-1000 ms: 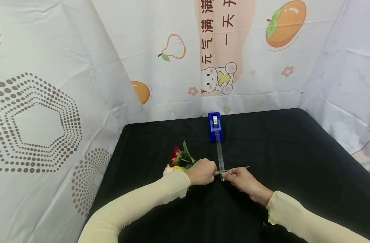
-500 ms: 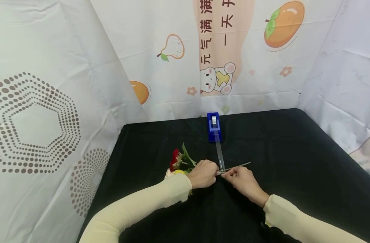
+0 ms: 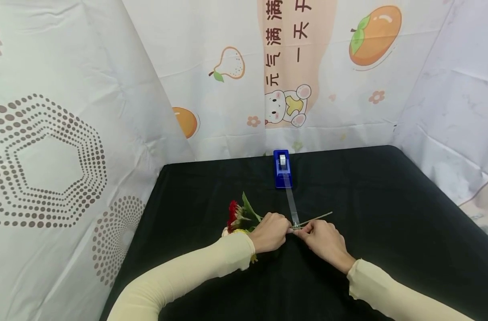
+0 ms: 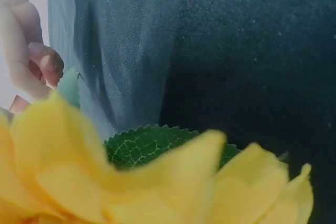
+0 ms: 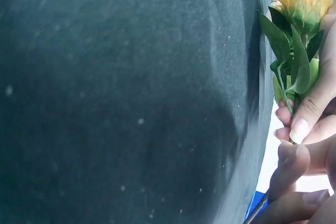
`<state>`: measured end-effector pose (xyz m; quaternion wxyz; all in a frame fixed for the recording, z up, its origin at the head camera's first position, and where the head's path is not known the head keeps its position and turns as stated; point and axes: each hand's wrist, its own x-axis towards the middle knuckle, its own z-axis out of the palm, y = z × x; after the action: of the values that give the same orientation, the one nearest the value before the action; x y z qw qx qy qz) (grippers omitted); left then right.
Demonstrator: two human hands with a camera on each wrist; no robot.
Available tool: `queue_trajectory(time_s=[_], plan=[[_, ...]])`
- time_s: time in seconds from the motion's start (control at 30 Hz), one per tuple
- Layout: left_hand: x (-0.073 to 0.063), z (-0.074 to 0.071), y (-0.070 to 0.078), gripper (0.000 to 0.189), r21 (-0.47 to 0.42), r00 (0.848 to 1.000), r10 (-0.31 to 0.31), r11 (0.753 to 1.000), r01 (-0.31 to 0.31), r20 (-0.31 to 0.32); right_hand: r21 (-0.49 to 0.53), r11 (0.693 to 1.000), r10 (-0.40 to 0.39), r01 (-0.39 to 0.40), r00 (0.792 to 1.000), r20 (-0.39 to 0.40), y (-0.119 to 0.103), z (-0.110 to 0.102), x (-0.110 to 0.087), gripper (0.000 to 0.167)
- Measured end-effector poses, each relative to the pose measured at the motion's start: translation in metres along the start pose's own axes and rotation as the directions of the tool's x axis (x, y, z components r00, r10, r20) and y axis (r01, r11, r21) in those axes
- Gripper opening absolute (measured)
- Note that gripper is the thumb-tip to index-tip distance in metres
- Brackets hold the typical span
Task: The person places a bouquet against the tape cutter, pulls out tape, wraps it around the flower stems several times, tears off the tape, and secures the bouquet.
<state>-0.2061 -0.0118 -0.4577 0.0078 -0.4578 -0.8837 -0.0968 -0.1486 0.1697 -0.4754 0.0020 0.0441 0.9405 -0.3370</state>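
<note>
Flowers [image 3: 232, 215] over desk [image 3: 388, 191], heads left of left hand [image 3: 269, 233]; left grip closed round stems [image 3: 319, 216]. Long axis left to right, right end slanting far. Tape [image 3: 291, 203] runs from far dispenser [image 3: 277, 171] toward near side, meets stems between hands. Right hand [image 3: 326, 241] nearer crossing, grip narrow, pinching tape at stems; exact hold partly hidden.
</note>
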Motion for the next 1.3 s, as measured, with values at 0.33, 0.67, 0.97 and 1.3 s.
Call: queue_trajectory(time_s=[0.33,0.67,0.97,1.3], plan=[[0.003,-0.005,0.005,0.027,0.082,0.999,0.042,0.996,-0.041,-0.015,-0.117,0.982,-0.156,0.147,0.985,-0.074,0.007,-0.006,0.003,0.025],[0.007,-0.012,0.007,0.025,0.104,0.998,0.048,0.993,-0.051,0.031,-0.341,0.842,-0.495,0.419,0.851,-0.174,0.017,-0.013,0.007,0.028],[0.001,-0.01,0.004,0.024,0.276,0.994,0.105,0.956,-0.099,-0.006,-0.313,0.683,-0.711,0.661,0.699,-0.077,0.024,-0.021,0.021,0.014],[0.0,-0.008,0.003,0.022,0.211,0.995,0.1,0.972,-0.103,0.024,-0.072,0.743,-0.667,0.665,0.745,0.005,0.03,-0.019,0.024,0.009]])
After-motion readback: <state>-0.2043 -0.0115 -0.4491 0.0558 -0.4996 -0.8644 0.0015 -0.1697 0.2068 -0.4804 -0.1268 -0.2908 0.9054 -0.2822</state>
